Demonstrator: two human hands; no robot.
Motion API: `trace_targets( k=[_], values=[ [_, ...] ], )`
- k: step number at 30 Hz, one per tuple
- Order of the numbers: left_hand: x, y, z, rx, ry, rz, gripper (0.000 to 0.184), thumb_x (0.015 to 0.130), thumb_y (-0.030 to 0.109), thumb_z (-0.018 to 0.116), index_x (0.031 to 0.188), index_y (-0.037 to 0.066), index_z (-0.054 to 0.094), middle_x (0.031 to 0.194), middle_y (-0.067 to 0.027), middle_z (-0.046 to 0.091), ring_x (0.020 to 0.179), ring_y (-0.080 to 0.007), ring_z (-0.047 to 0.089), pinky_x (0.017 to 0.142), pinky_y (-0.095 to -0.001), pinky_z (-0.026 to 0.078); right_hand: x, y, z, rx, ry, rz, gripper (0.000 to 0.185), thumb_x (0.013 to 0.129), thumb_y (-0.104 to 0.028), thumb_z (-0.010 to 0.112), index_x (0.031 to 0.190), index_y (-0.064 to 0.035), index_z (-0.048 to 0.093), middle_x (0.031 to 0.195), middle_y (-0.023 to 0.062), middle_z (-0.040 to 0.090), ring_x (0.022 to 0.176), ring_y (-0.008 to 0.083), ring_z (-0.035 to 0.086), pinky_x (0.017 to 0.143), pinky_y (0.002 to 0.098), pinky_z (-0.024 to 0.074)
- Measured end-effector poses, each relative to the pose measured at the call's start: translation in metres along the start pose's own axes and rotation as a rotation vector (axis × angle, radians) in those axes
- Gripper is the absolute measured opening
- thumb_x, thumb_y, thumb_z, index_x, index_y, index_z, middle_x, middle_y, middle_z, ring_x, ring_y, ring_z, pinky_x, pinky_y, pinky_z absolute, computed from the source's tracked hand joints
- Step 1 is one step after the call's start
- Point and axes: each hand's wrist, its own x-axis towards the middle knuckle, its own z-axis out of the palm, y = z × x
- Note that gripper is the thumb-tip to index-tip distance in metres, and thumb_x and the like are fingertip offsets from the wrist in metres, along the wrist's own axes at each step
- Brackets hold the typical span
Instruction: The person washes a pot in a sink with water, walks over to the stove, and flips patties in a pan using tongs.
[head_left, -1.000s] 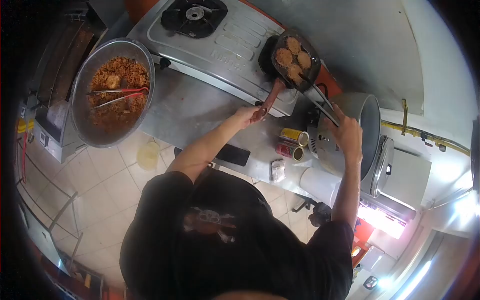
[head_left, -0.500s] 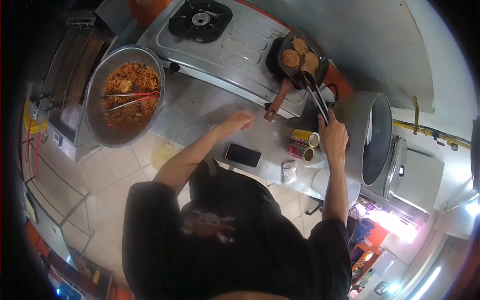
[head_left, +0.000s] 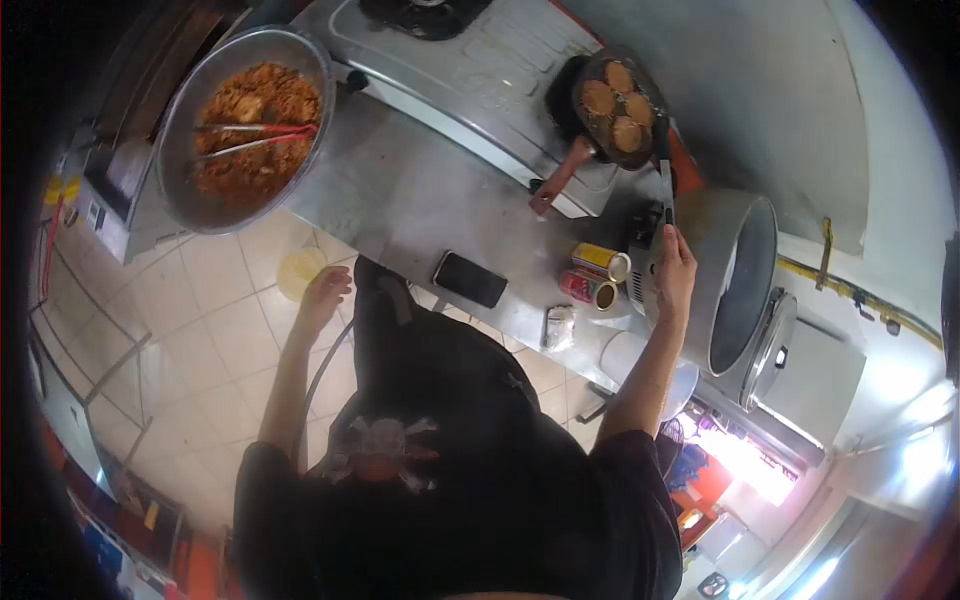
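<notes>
My right hand is closed around the handle end of metal tongs with dark tips. The tongs point away from me, their tips beside the right edge of a dark frying pan. Several round browned patties lie in that pan, whose reddish-brown handle sticks out toward me. To the left, my left hand hangs past the counter edge over the floor, empty, with its fingers loosely bent and apart. Behind it is a pale yellowish round container, partly hidden.
A gas stove carries the pan. A large metal bowl of reddish food with red-handled tongs stands left. On the counter are a phone, two cans and a small packet. A big pot stands right.
My left hand has swung from above the counter down and left, past its edge. The tongs have moved off the patties to the pan's right side. My viewpoint has shifted slightly.
</notes>
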Motion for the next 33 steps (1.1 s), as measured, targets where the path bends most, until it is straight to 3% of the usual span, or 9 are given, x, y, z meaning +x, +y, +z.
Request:
trace_targets(
  k=[2,4,7,13,19,23,27,31,33],
  values=[
    [-0.012,-0.026,0.001,0.265,0.057,0.043,0.024,0.09,0.018,0.059,0.11,0.006,0.059,0.09,-0.0067,0.064,0.078,-0.0162,0.063,0.068,-0.0294,0.049,0.025,0.022,0.01,-0.219,0.137,-0.441,0.049,0.092,-0.04,0.061,0.118,0.002,0.061,0.081,0.0111,0.065,0.074,0.0169,0.06,0.07,0.0303,0.0475],
    [-0.034,-0.052,-0.006,0.549,0.049,0.066,0.023,0.09,0.015,0.06,0.11,0.005,0.059,0.093,-0.0083,0.064,0.08,-0.0176,0.062,0.07,-0.0299,0.05,0.01,-0.016,0.03,-0.336,0.063,-0.346,0.052,0.092,-0.042,0.06,0.116,0.003,0.061,0.096,0.0193,0.067,0.094,0.0259,0.061,0.087,0.0364,0.0444],
    [-0.076,-0.149,-0.02,0.633,-0.077,-0.065,0.024,0.09,0.016,0.061,0.112,0.006,0.059,0.095,-0.0066,0.064,0.084,-0.0186,0.06,0.073,-0.0315,0.05,0.046,0.015,0.059,-0.485,0.142,-0.533,0.055,0.09,-0.049,0.058,0.106,0.0031,0.065,0.095,0.0223,0.066,0.092,0.0314,0.063,0.084,0.039,0.0459],
    [-0.216,-0.179,0.033,-0.532,-0.401,-0.732,0.056,0.094,0.055,0.045,0.129,0.013,0.052,0.102,-0.0033,0.065,0.084,-0.0201,0.061,0.072,-0.0295,0.051,0.088,0.035,0.096,-0.363,-0.099,-0.151,0.08,0.084,-0.06,0.059,0.117,0.0127,0.054,0.104,0.0247,0.064,0.1,0.0317,0.062,0.085,0.037,0.0472],
    [-0.253,-0.115,0.074,-1.007,0.029,-0.519,0.062,0.093,0.061,0.041,0.132,0.014,0.05,0.105,-0.0042,0.064,0.085,-0.0192,0.061,0.074,-0.0297,0.051,0.074,0.043,0.091,-0.089,-0.11,-0.105,0.075,0.087,-0.056,0.057,0.13,0.0051,0.049,0.119,0.0233,0.057,0.1,0.025,0.06,0.076,0.0324,0.0516],
    [-0.262,-0.059,0.074,-1.03,0.194,-0.416,0.066,0.092,0.064,0.039,0.134,0.014,0.048,0.107,-0.0048,0.063,0.087,-0.0186,0.061,0.076,-0.0299,0.05,-0.003,0.009,0.08,-0.612,0.44,-0.782,0.063,0.09,-0.044,0.061,0.129,0.004,0.05,0.121,0.0273,0.055,0.109,0.0318,0.056,0.093,0.0345,0.0441],
    [-0.262,-0.029,0.008,-0.522,-0.215,-0.602,0.076,0.088,0.072,0.035,0.135,0.014,0.047,0.122,-0.0073,0.057,0.099,-0.0161,0.058,0.083,-0.0314,0.05,-0.114,0.016,0.089,0.024,-0.086,-0.782,0.028,0.09,-0.014,0.064,0.112,0.003,0.061,0.109,0.0163,0.062,0.101,0.0234,0.061,0.086,0.0307,0.0477],
    [-0.227,0.03,0.013,-0.365,-0.072,-0.456,0.07,0.09,0.062,0.048,0.134,0.008,0.048,0.12,-0.0048,0.057,0.101,-0.0104,0.056,0.079,-0.0266,0.048,-0.191,0.019,0.097,0.148,-1.141,-0.117,0.019,0.092,-0.011,0.061,0.106,0.0006,0.062,0.103,0.0077,0.064,0.092,0.0124,0.062,0.079,0.0256,0.0488],
    [-0.202,0.054,0.014,-0.137,-0.109,-0.408,0.063,0.09,0.053,0.054,0.133,0.008,0.05,0.122,-0.0051,0.057,0.104,-0.0114,0.056,0.084,-0.0258,0.046,-0.214,0.018,0.117,0.387,-1.136,0.024,0.023,0.088,-0.013,0.065,0.108,-0.002,0.062,0.097,0.0053,0.064,0.084,0.0118,0.06,0.073,0.0248,0.048]
  ],
)
